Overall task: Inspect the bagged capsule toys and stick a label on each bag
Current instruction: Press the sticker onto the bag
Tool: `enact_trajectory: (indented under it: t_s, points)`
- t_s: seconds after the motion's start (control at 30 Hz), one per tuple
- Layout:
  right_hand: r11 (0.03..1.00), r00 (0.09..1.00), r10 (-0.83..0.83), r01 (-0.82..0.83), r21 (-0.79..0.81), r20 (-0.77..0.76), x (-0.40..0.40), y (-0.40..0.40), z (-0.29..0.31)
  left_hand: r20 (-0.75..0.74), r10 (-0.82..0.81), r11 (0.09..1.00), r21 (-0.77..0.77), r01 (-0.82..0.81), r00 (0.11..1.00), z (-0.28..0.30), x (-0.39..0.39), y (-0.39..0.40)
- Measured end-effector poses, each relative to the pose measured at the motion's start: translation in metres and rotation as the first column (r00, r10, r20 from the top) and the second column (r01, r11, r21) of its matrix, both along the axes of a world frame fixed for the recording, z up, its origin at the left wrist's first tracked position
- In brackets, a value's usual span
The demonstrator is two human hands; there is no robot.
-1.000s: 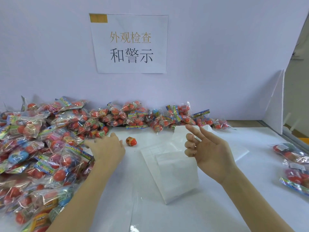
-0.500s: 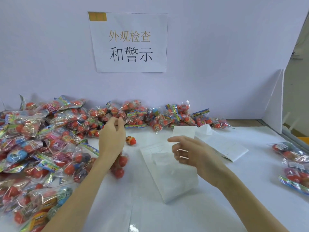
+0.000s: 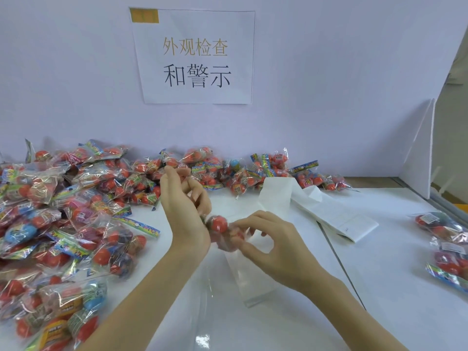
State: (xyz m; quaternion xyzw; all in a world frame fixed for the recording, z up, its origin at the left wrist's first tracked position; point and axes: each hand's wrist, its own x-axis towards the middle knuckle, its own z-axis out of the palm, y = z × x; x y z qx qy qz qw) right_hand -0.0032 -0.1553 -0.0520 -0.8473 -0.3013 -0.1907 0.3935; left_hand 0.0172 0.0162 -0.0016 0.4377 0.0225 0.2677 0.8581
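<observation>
Holding one bagged capsule toy (image 3: 222, 233) raised just above the white label strip (image 3: 247, 277), which serves as landmark here. Left hand (image 3: 188, 211): fingers curled around the bag's left end, wrist upright, gripping. Right hand (image 3: 268, 243): fingertips and thumb pinched on the bag's right end. Contents: red-orange capsules, blurred, details not readable. Step judged: inspection of the bag, label not yet applied. Next move likely calls for turning the bag to check both faces, then freeing one hand to peel a label from the strip directly beneath and pressing it flat on slippery, crinkling film. Unlabelled heap of bags (image 3: 71, 214): left of and behind the strip, spilling along the back wall. Folded label sheets (image 3: 336, 214): right of the strip, touching its far end. Bags already bearing white labels (image 3: 445, 239): well right of the strip, at the table edge. Paper sign (image 3: 195, 57): on the wall above and behind the strip. Change against half a second earlier: left hand then at the heap drawing out a bag, right hand empty over the strip; now both meeting on the bag above the strip.
</observation>
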Motion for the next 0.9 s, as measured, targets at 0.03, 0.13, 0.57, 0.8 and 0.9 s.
enact_trajectory:
  t_s: [0.03, 0.13, 0.57, 0.8, 0.9]
  points:
    - [0.999, 1.000, -0.022, 0.022, 0.037, 0.011, 0.000, 0.000, 0.001, 0.040, -0.049, 0.999, -0.008, 0.049, 0.998, 0.003, -0.001, 0.000]
    - [0.973, 0.994, -0.095, 0.105, 0.204, -0.056, 0.004, -0.004, 0.004, 0.161, -0.056, 0.954, 0.300, 0.005, 0.985, 0.005, 0.001, 0.002]
    - [0.857, 0.915, -0.010, 0.215, 0.468, -0.403, 0.007, -0.018, 0.018, -0.134, -0.179, 0.708, 0.670, 0.222, 0.975, -0.019, 0.010, 0.000]
    - [0.933, 0.933, -0.017, 0.144, 0.330, -0.359, 0.005, -0.014, 0.018, -0.083, -0.073, 0.789, 0.604, 0.109, 0.994, -0.010, 0.012, 0.008]
    - [0.957, 0.949, -0.006, 0.097, 0.272, -0.316, 0.003, -0.010, 0.017, -0.110, -0.052, 0.819, 0.565, 0.105, 0.993, -0.008, 0.013, 0.009]
